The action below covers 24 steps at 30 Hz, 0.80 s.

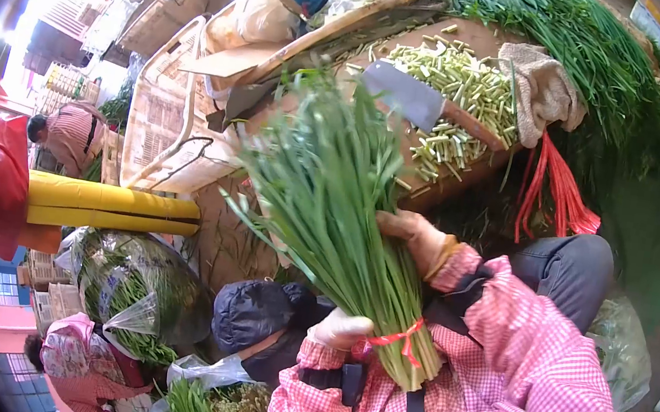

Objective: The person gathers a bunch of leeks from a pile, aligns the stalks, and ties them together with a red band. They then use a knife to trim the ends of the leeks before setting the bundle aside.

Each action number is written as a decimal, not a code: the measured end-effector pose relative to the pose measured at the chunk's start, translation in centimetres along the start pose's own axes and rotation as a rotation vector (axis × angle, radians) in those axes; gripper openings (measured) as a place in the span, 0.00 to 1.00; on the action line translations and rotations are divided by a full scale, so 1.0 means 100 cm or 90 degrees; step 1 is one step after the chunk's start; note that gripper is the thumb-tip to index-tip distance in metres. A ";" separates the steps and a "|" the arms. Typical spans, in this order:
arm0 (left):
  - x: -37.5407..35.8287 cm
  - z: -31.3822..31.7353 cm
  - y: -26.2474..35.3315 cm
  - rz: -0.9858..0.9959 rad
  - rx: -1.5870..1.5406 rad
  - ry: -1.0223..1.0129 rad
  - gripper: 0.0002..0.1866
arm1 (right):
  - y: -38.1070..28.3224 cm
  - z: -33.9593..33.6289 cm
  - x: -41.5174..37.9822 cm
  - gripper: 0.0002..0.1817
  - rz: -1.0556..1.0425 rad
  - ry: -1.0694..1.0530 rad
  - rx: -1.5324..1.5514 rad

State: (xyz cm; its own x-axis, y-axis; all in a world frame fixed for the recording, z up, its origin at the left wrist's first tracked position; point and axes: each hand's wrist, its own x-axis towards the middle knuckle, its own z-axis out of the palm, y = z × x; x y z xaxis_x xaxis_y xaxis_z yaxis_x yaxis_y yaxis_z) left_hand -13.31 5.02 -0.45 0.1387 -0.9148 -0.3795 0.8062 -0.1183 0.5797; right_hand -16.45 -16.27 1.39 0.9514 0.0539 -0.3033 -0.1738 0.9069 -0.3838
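Note:
A bundle of long green chives (331, 198), tied near its cut end with a red band (400, 339), fans out in front of me. My left hand (339, 328), in a pale glove, grips the bundle beside the red band. Higher up the stalks, my right hand (417, 238), in a tan glove, rests against the side of the bundle. Both arms wear pink checked sleeves. A cleaver (407, 95) lies on a wooden chopping block (452, 168) among several short cut stems (468, 78).
A brown cloth (541, 88) and red ties (558, 186) hang off the block. More chives (585, 40) are piled behind. Woven baskets (303, 27), a plastic bag of greens (136, 289), a dark bag (257, 313) and a yellow roll (113, 208) surround me. Two other people (68, 134) work at the left.

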 end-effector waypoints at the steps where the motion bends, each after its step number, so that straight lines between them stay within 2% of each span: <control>1: -0.003 -0.012 -0.010 0.053 -0.039 0.040 0.38 | -0.002 0.006 -0.001 0.23 0.006 0.017 -0.030; 2: 0.000 -0.017 -0.012 0.108 -0.079 0.079 0.36 | -0.002 0.017 -0.005 0.22 -0.032 0.036 0.008; 4: 0.003 -0.030 -0.013 0.152 -0.064 0.124 0.36 | 0.004 0.017 -0.006 0.23 -0.097 0.061 -0.089; 6: 0.007 -0.033 -0.001 0.196 -0.052 0.174 0.36 | 0.009 0.020 -0.001 0.25 -0.116 0.124 -0.331; 7: 0.013 -0.034 0.008 0.219 -0.042 0.195 0.36 | 0.018 0.011 0.010 0.26 -0.167 0.146 -0.407; 9: 0.023 -0.016 0.021 0.296 0.039 0.248 0.36 | 0.028 0.005 0.019 0.26 -0.174 0.166 -0.441; 12: 0.031 -0.013 0.017 0.275 0.062 0.310 0.34 | 0.021 0.017 0.012 0.29 -0.115 0.226 -0.545; 13: 0.034 -0.010 0.017 0.261 0.068 0.373 0.27 | 0.019 0.019 0.010 0.28 -0.102 0.224 -0.546; 15: 0.037 0.001 0.020 0.255 0.017 0.428 0.24 | 0.022 0.017 0.010 0.26 -0.101 0.227 -0.574; 16: 0.037 0.004 0.021 0.251 -0.009 0.455 0.22 | 0.032 0.001 0.007 0.23 -0.167 0.199 -0.253; 18: 0.037 -0.001 0.020 0.242 -0.092 0.500 0.20 | 0.024 -0.001 -0.009 0.23 -0.134 0.202 -0.031; 21: 0.038 -0.004 0.009 0.255 -0.090 0.554 0.17 | 0.033 -0.039 -0.011 0.17 -0.111 0.263 -0.067; 23: 0.035 -0.008 0.008 0.247 -0.138 0.533 0.17 | 0.035 -0.049 -0.010 0.13 -0.057 0.265 -0.086; 24: 0.033 -0.010 0.008 0.243 -0.160 0.522 0.18 | 0.037 -0.051 -0.010 0.14 -0.071 0.276 -0.071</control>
State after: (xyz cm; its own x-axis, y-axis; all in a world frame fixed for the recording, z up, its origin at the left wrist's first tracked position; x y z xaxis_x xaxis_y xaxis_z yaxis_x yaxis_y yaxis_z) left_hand -11.65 2.28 -2.02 0.7040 -0.3053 -0.6413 0.7102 0.3084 0.6329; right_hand -19.38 -15.08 -4.18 0.7751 -0.2425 -0.5834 -0.1255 0.8459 -0.5184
